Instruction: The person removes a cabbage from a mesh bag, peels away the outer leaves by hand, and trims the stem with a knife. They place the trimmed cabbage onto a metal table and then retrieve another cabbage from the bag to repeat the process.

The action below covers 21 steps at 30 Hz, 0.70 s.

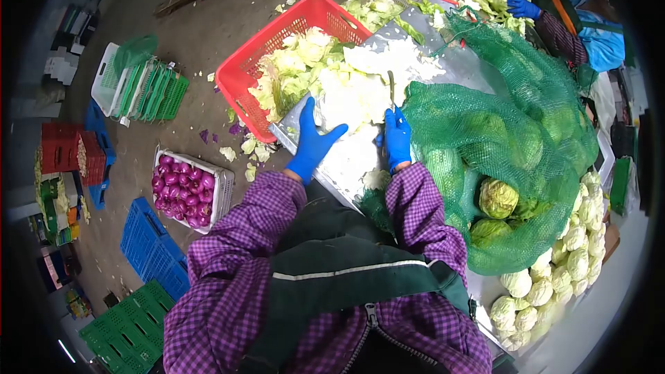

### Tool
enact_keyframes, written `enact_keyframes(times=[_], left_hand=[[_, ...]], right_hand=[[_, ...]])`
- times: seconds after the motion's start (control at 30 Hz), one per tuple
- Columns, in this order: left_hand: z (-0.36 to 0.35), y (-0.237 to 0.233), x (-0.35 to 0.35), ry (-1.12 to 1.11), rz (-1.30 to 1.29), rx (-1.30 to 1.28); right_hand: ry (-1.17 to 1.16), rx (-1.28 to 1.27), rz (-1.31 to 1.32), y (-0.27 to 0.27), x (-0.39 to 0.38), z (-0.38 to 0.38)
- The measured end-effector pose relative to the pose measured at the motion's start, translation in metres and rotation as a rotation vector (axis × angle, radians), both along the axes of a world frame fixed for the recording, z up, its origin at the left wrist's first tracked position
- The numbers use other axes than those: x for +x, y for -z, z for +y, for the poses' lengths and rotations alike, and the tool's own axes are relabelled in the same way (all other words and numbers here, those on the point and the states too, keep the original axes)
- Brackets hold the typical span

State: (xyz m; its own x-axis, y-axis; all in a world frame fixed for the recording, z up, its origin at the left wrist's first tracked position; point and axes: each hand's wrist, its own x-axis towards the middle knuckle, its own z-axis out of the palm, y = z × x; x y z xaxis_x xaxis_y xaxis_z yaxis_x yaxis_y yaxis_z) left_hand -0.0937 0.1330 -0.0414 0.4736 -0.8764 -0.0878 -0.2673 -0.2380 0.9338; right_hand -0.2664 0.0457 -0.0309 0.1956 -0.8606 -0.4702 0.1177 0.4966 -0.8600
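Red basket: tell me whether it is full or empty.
Partly filled: pale leaves lie heaped in the red basket, while bare inner wall shows at its far end. Their depth is hidden.

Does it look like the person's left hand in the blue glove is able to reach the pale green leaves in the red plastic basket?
Probably yes: the blue-gloved left hand looks empty, and the open-topped red plastic basket holding the pale green leaves sits right beside the metal table, with nothing covering it.
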Motion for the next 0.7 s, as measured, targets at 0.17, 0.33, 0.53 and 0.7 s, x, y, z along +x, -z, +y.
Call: enact_keyframes(times=[0.17, 0.33, 0.53, 0.7], left_hand=[[-0.013, -0.014, -0.019, -0.322, 0.274, -0.119], [0.019, -0.032, 0.028, -0.304, 0.899, -0.19], [0.069, -0.056, 0.085, -0.165, 0.936, -0.5], [0.041, -0.114, 0.092, -0.129, 0.319, -0.402]], right_hand=[[0.023, -0.374, 0.082, 0.003, 0.036, -0.005], [0.052, -0.378, 0.072, 0.007, 0.03, -0.061], [-0.09, -0.635, 0.551, 0.037, 0.046, -0.041], [-0.37, -0.289, 0.225, -0.021, 0.111, -0.041]])
